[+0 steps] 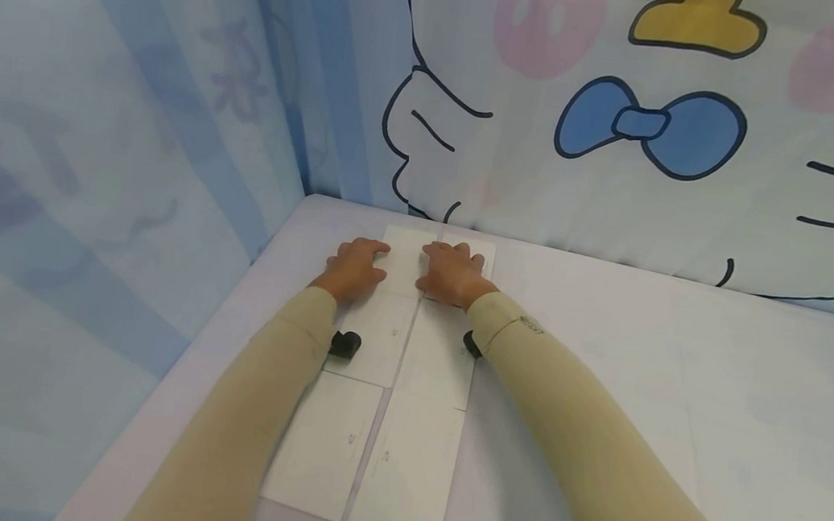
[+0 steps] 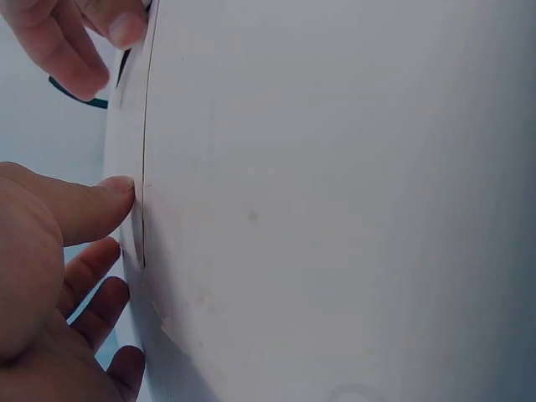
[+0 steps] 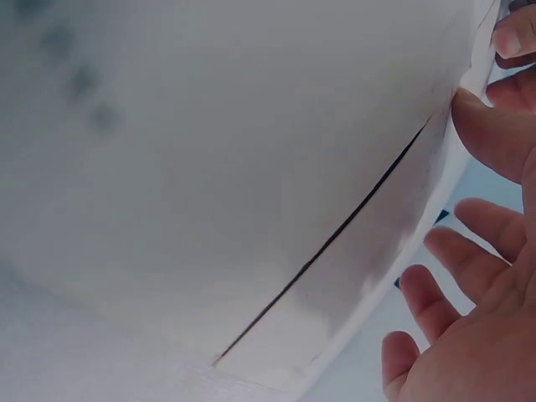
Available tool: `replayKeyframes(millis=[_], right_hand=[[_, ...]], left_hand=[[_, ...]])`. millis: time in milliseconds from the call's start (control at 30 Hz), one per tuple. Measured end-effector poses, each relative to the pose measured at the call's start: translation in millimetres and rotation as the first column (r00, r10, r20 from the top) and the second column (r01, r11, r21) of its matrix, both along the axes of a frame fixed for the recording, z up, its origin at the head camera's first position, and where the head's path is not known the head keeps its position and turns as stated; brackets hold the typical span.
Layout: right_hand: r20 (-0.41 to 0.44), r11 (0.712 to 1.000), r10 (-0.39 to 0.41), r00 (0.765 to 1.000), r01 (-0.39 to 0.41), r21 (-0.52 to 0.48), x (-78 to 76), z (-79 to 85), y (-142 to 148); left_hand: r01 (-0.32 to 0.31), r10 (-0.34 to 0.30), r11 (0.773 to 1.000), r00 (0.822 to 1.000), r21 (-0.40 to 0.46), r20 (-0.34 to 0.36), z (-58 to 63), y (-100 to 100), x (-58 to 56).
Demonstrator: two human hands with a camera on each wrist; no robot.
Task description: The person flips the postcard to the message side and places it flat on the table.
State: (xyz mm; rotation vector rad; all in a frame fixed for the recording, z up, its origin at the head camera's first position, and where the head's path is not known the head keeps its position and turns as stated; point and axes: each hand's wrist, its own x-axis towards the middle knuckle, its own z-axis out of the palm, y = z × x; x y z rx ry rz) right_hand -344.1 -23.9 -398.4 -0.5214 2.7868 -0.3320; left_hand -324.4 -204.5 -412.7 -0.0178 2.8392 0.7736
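White rectangular sheets, paper or thin card, lie flat in two columns on the pale tabletop. My left hand (image 1: 354, 271) is at the left edge of the far left sheet (image 1: 405, 251), with thumb and forefinger spread over it. Over the far right sheet (image 1: 486, 253) my right hand (image 1: 454, 273) rests, its thumb near the seam between the columns. In the left wrist view the thumb (image 2: 105, 201) touches down by a sheet edge, other fingers loosely bent. The right wrist view shows the thumb (image 3: 490, 134) beside a dark seam, fingers apart. Neither hand grips anything visible.
Nearer sheets include a middle left sheet (image 1: 375, 334), middle right sheet (image 1: 439, 359), near left sheet (image 1: 324, 448) and near right sheet (image 1: 410, 470). A patterned curtain (image 1: 525, 171) hangs along the back and left table edges. The tabletop (image 1: 626, 388) extends right.
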Motion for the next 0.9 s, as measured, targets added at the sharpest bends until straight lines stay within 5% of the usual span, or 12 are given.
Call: replayKeyframes(millis=[767,900], right_hand=[[-0.088,0.999,-0.052,0.995,0.052,-0.002,8.7,-1.3,-2],[-0.111,0.996,-0.052,0.992,0.044,-0.076,14.8,-1.1,5]], left_hand=[[-0.024,0.021,0.997,0.999,-0.069,-0.040,1.5,10,2.9],[-0.074,0.074,0.997,0.994,0.014,-0.084,4.0,15,7.8]])
